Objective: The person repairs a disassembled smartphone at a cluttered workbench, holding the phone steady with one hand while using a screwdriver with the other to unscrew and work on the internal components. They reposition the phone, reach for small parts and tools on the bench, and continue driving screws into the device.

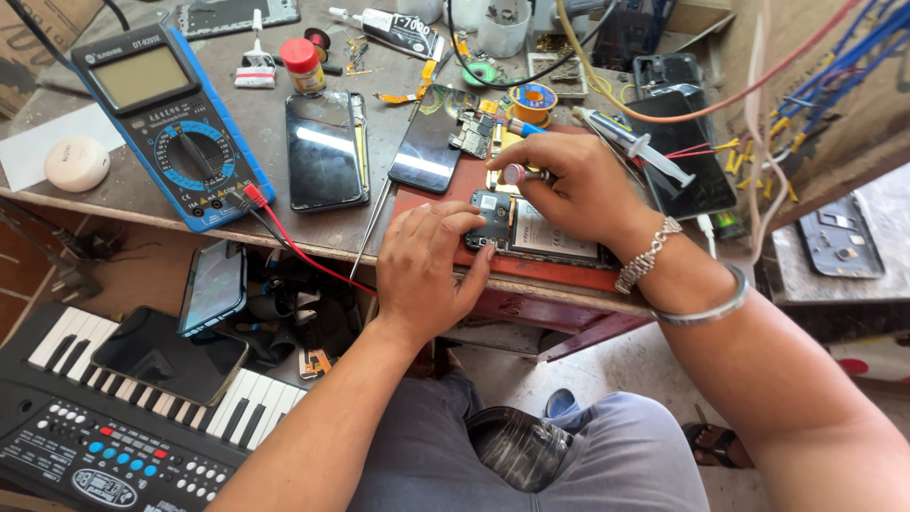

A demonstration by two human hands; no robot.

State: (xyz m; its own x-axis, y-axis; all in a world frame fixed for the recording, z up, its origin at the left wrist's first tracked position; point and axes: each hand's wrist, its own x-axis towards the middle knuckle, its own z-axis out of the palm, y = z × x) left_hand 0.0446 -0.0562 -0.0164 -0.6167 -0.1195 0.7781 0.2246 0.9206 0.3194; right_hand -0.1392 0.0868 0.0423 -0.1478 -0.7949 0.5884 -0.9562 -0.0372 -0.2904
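Note:
An opened phone (531,235) with its board and battery exposed lies on a red mat (531,270) at the bench's front edge. My left hand (431,265) rests on the phone's left end, fingers pressing it down. My right hand (578,185) is just above the phone's top edge, gripping a small screwdriver (519,173) whose round cap points left. A silver bracelet and a bangle sit on my right wrist.
A blue multimeter (171,118) with red and black leads stands at left. Two dark phones (327,150) (428,142) lie mid-bench beside tweezers. A syringe (635,144), solder spool (534,98), glue tube (398,28) and red-capped jar (303,64) lie behind. An electronic keyboard (114,417) carrying phones sits lower left.

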